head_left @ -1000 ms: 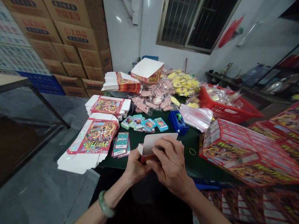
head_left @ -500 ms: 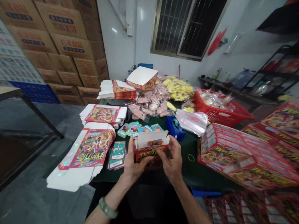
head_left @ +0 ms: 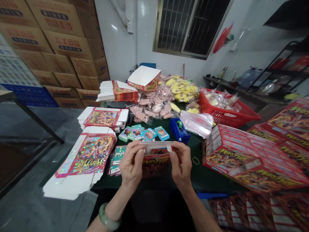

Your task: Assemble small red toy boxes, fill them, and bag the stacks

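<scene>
A small red printed box (head_left: 155,164) stands between my two hands over the near edge of the table, its white top flap raised and bent. My left hand (head_left: 132,164) grips the box's left upper corner, thumb in front and fingers behind. On the other side my right hand (head_left: 180,161) pinches the right upper corner and the flap. An orange picture card (head_left: 159,151) shows inside the box mouth. Just beyond the box lie several blue and green picture cards (head_left: 161,132). Teal cards (head_left: 119,154) lie in a pile beside my left hand.
Flat unfolded boxes (head_left: 89,154) are stacked at left. A blue tape dispenser (head_left: 180,130), clear plastic bags (head_left: 196,122) and a yellow rubber band (head_left: 195,160) lie on the right. Finished red boxes (head_left: 241,158) stand farther right, before a red basket (head_left: 229,112). Bagged pink pieces (head_left: 156,103) are heaped behind.
The box has turned so its printed front faces me. My right hand has moved from over the opening to its right side; both hands now hold the flap, which has bent over from upright.
</scene>
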A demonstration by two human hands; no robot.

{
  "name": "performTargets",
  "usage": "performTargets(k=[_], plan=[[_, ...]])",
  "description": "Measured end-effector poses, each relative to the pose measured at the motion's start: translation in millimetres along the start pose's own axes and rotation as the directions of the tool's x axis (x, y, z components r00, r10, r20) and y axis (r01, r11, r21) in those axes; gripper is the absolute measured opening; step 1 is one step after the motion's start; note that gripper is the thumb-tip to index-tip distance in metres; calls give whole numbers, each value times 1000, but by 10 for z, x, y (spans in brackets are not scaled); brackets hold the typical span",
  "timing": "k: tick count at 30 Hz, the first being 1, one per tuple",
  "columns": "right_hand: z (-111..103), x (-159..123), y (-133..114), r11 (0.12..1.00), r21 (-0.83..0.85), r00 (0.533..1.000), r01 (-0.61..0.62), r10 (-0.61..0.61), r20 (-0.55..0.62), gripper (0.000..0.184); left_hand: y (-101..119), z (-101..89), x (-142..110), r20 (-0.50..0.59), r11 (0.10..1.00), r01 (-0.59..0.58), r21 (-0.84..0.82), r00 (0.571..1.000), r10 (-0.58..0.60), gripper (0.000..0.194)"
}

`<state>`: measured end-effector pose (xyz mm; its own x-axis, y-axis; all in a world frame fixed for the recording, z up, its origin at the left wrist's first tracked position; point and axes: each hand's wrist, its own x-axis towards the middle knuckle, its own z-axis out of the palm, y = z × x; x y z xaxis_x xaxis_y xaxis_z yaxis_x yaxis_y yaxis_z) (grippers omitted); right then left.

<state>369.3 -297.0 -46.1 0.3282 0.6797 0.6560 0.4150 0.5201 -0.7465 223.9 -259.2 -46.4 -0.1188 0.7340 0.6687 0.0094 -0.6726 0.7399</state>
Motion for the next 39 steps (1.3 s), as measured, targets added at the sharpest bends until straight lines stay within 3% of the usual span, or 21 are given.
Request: performTargets(k=[2,4,6,8,12,16,22,27,33,39], plan=[[-20,16,-10,990,113,996,-86,84,27,32,18,10,15,-8,966,168,-198,985,-173,24],[-62,43,-2,981,147,986,-123,104,129,34,34,-3,52,104,866,339,-368,940,-324,33],[-115,68,16,983,155,979,-102,71,192,23,59,-25,112,253,792,456,-406,889,-382,21],[-171,80,26,980,179,979,-84,47,200,16,89,-40,170,314,767,499,-404,863,-396,6],[-270,63,-30,967,217,956,-135,69,284,17,124,-47,182,250,754,479,-450,878,-408,12],[-293,45,-138,982,145,970,-118,83,228,13,147,-108,133,340,756,481,-444,871,-354,18],[-237,56,-216,988,9,969,-154,149,197,15,170,-176,155,418,919,380,-102,855,-307,12],[-161,68,-310,989,-147,986,14,10,165,16,57,-97,101,289,909,307,-284,931,-224,6],[-2,-110,-285,947,-280,987,160,-160,23,24,-16,-121,105,312,818,391,-421,910,-275,9],[219,-349,-14,934,-271,950,235,-280,-138,28,-59,-154,36,300,882,242,-406,946,-121,10]])
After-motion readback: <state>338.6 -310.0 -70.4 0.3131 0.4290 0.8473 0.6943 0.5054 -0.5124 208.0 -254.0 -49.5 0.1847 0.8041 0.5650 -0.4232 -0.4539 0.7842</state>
